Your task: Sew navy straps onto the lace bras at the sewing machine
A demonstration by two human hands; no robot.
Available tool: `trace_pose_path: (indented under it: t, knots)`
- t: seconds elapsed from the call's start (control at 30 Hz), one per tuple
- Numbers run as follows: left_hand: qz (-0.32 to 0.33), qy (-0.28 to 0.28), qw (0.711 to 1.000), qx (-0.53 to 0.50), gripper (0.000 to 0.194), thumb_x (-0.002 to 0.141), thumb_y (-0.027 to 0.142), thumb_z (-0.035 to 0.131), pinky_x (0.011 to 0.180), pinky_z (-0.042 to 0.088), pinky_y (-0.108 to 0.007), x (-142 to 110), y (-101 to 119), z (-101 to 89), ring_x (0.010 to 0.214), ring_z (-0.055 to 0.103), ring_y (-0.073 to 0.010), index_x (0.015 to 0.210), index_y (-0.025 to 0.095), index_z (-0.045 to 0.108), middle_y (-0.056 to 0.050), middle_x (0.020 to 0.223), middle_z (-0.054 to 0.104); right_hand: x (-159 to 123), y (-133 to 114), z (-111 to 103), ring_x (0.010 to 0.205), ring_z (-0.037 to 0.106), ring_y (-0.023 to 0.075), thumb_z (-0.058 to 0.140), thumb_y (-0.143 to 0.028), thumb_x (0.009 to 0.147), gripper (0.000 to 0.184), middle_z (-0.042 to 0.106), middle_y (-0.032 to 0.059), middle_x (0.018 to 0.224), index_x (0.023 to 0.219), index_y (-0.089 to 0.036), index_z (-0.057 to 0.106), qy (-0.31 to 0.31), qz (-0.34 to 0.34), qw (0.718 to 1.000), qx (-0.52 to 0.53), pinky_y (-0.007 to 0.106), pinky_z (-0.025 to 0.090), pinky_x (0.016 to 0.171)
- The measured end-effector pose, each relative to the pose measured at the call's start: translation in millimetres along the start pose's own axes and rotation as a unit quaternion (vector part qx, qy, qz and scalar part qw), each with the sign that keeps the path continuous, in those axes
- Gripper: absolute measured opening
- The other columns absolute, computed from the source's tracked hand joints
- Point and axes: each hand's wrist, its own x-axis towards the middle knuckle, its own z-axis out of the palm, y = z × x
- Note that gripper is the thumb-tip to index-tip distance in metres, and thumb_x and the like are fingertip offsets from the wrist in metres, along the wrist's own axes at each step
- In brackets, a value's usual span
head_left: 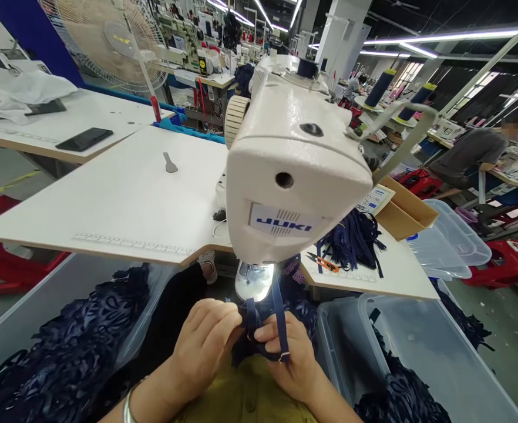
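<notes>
My left hand [206, 346] and my right hand [292, 355] meet just below the lit head of a white JUKI sewing machine [285, 170]. Both pinch a narrow navy strap [280, 317] that runs up toward the needle area. The strap loops down to a small slider near my right thumb. Dark navy lace fabric [303, 299] lies bunched under and behind my fingers. Both hands are closed on the strap and fabric.
A clear bin [21, 320] at left holds dark lace pieces [78, 346]; another clear bin [417, 352] sits at right. On the table [122, 194] lie a pile of navy straps [351, 241] and orange snips [327, 263]. A fan [109, 41] and a phone [84, 139] are behind; a person [474, 150] works far right.
</notes>
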Motion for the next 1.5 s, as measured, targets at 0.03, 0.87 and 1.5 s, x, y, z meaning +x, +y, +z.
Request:
trace_pose_path:
  t: [0.03, 0.87, 1.5]
  knots:
    - [-0.004, -0.001, 1.000, 0.004, 0.014, 0.084, 0.003, 0.056, 0.071, 0.048, -0.031, 1.9, 0.4, -0.2, 0.076, 0.058, -0.0166, 0.093, 0.012, 0.055, -0.007, 0.079, 0.064, 0.9, -0.7, 0.8, 0.089, 0.068, 0.0156, 0.043, -0.021, 0.097, 0.014, 0.072, 0.0055, 0.096, 0.110, -0.023, 0.049, 0.002, 0.010, 1.000, 0.000, 0.032, 0.054, 0.079]
    - [-0.159, -0.246, 0.939, -0.179, 0.010, 0.090, 0.027, 0.057, 0.074, 0.041, -0.027, 17.3, -1.5, -22.1, 0.081, 0.054, -0.0153, 0.086, 0.024, 0.066, -0.001, 0.083, 0.063, 5.3, -6.3, 9.4, 0.067, 0.060, 0.0129, 0.049, -0.033, 0.095, 0.012, 0.064, 0.0007, 0.079, 0.091, -0.023, 0.054, 0.091, 0.312, 0.937, 0.128, 0.024, 0.048, 0.061]
    - [-0.551, -0.307, 0.563, -0.534, 0.034, 0.085, 0.049, 0.060, 0.069, 0.048, -0.024, 5.5, 1.9, -11.1, 0.077, 0.061, -0.0154, 0.091, 0.016, 0.067, -0.004, 0.085, 0.070, 15.4, 5.5, 21.1, 0.057, 0.044, 0.0097, 0.059, -0.045, 0.082, 0.028, 0.049, -0.0052, 0.065, 0.076, -0.022, 0.044, 0.115, 0.488, 0.829, 0.248, 0.022, 0.039, 0.056]
